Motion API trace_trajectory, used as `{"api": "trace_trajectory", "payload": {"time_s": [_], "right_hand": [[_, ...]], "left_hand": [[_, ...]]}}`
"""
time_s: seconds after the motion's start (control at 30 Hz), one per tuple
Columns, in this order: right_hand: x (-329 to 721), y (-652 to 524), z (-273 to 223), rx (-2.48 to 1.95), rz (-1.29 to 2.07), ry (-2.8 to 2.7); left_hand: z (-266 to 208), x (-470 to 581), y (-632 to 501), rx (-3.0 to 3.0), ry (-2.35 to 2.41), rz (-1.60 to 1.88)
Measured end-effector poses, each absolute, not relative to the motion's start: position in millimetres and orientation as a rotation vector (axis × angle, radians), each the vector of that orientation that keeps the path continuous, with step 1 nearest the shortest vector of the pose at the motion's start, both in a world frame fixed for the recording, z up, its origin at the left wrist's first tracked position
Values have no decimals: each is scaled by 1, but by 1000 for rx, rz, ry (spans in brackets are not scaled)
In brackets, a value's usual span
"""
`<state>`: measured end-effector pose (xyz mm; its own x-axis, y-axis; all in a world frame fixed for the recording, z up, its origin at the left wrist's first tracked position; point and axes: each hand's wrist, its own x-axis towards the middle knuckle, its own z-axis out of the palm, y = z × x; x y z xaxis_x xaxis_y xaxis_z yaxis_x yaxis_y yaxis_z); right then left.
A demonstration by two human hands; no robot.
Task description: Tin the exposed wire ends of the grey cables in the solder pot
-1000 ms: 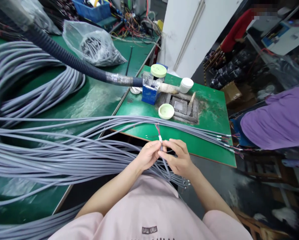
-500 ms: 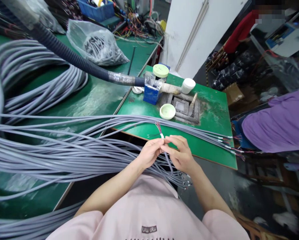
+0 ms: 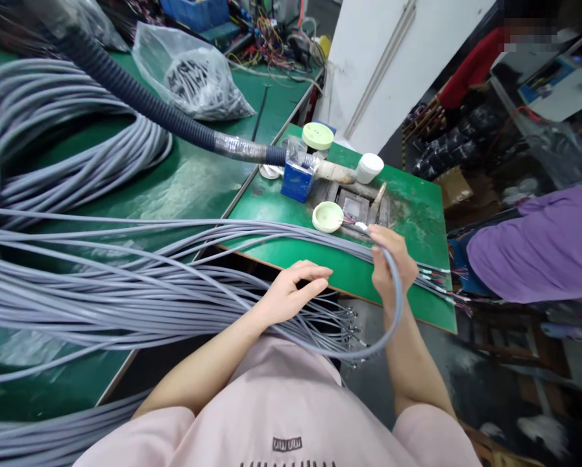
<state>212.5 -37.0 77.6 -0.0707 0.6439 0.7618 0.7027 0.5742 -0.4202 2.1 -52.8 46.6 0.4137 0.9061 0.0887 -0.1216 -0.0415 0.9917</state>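
Note:
My right hand (image 3: 392, 263) is closed around a grey cable (image 3: 396, 308) near its stripped end. The cable bows down and back to the left in a loop. Its thin coloured wires point left, beside a pale green round dish (image 3: 327, 216) and just in front of a square metal solder pot (image 3: 355, 206). My left hand (image 3: 298, 290) holds nothing, its fingers stretched out and a gap showing between thumb and forefinger. It hovers over a bundle of grey cables (image 3: 188, 305) at the table's front edge.
Beside the pot stand a white cup (image 3: 369, 168), a blue box (image 3: 296, 181) under a dark hose (image 3: 174, 123), and a green-lidded jar (image 3: 318, 136). More cables lie across the green table (image 3: 281, 253). A bag of short pieces (image 3: 193, 81) sits behind. Someone in purple (image 3: 538, 246) is at right.
My right hand has carried the cable end forward and right, from in front of my chest to beside the dish. My left hand has let go of the cable and opened.

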Motion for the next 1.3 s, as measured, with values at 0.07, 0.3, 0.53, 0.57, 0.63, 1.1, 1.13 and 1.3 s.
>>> {"api": "trace_trajectory", "payload": {"time_s": [0.07,0.3,0.53,0.57,0.63,1.1,1.13,1.3], "right_hand": [[216,-22,85,-1182,-55,-1734],[219,23,85,-1218,39,-1834],[213,44,87,-1289,14,-1903],[212,46,86,-1286,7,-1924],[211,49,84,-1278,-11,-1967],[199,53,77,-1322,-111,-2156],[199,53,76,-1325,-118,-2166],[197,54,78,-1353,-142,-2183]], "left_hand": [[47,-7,-51,1583,880,1001],[79,-38,-74,1595,376,867],[41,0,-88,1858,263,721],[27,7,-87,1928,363,784],[4,16,-81,2055,570,879],[-27,14,-58,2521,1067,826],[-27,14,-58,2524,1068,822],[-26,13,-58,2539,1070,809]]}}
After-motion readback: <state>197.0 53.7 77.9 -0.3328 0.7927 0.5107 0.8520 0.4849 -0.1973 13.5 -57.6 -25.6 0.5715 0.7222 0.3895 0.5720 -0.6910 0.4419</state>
